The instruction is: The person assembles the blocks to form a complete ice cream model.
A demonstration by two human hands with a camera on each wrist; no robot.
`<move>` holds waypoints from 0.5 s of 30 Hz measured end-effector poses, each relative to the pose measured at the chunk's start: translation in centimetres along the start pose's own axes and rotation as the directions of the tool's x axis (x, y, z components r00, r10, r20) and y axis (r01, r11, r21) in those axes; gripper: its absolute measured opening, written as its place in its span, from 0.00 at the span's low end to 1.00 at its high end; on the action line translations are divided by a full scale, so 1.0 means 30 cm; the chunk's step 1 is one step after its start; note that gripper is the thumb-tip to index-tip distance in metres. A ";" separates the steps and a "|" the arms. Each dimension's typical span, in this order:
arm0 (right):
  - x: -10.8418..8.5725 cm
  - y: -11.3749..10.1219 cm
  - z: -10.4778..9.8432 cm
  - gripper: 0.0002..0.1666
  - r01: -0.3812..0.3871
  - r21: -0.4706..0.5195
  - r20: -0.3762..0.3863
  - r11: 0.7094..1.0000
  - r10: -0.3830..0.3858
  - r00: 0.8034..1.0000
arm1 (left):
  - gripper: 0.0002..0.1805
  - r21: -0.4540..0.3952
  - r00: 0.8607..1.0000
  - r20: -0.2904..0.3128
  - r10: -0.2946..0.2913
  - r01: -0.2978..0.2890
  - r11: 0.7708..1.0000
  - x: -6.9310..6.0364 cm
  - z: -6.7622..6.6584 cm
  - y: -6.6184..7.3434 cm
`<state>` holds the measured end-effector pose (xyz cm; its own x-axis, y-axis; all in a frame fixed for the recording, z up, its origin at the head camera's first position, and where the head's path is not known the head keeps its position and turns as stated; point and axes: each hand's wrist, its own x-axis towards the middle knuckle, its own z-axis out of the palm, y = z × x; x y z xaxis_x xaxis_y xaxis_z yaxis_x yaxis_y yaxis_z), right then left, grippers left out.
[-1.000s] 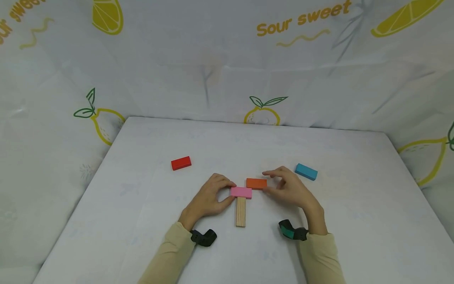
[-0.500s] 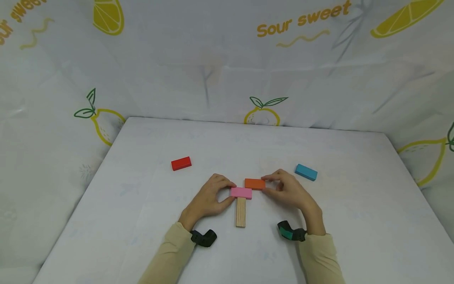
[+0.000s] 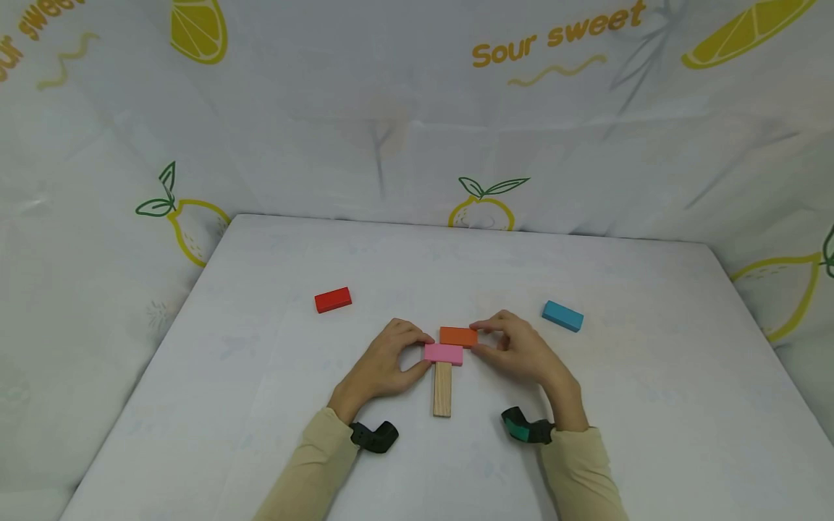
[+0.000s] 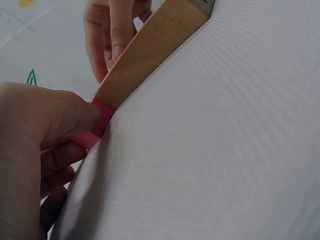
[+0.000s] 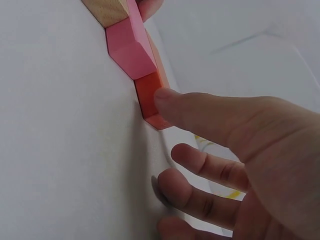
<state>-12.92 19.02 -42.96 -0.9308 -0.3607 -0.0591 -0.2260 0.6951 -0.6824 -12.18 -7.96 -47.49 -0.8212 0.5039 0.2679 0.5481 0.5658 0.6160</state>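
In the head view my left hand [image 3: 384,362] pinches the left end of a pink block [image 3: 444,353] between thumb and fingers. A plain wooden block [image 3: 442,391] lies lengthwise against the pink block's near side, forming a T. My right hand [image 3: 517,351] pinches the right end of an orange block [image 3: 458,336], which lies along the pink block's far side, shifted to the right. The right wrist view shows the thumb on the orange block's [image 5: 148,95] near face. In the left wrist view, the thumb covers part of the pink block [image 4: 103,117].
A red block [image 3: 333,299] lies to the back left and a blue block [image 3: 562,316] to the back right, both on the white table [image 3: 260,405]. A lemon-printed cloth [image 3: 313,145] hangs behind the table's far edge.
My right hand has closed its fingertips on the orange block and slid it left along the pink block's far side. The left hand and pink block have stayed put.
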 end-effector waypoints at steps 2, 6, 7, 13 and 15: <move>0.003 -0.004 0.005 0.20 -0.006 0.002 0.001 1.000 0.006 1.000 | 0.14 -0.001 1.000 -0.001 0.001 -0.001 1.000 0.000 0.000 0.000; 0.007 -0.006 0.010 0.21 0.002 0.009 0.007 1.000 -0.002 1.000 | 0.14 -0.005 1.000 0.000 -0.003 0.003 1.000 0.001 0.001 0.000; 0.007 -0.005 0.010 0.22 -0.002 0.009 0.006 1.000 0.002 1.000 | 0.14 -0.006 1.000 0.001 -0.003 0.003 1.000 0.001 0.001 -0.001; 0.001 0.003 0.002 0.23 -0.019 -0.006 -0.017 1.000 0.019 1.000 | 0.15 -0.002 1.000 0.006 0.001 -0.001 1.000 0.001 0.000 -0.002; -0.002 0.007 -0.002 0.22 -0.025 -0.008 -0.030 1.000 0.025 0.999 | 0.16 -0.002 1.000 0.000 0.007 -0.007 1.000 0.001 -0.001 -0.003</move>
<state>-12.93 19.22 -43.07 -0.9442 -0.3248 -0.0542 -0.2051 0.7088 -0.6749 -12.25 -8.02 -47.51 -0.8173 0.5077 0.2725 0.5536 0.5609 0.6156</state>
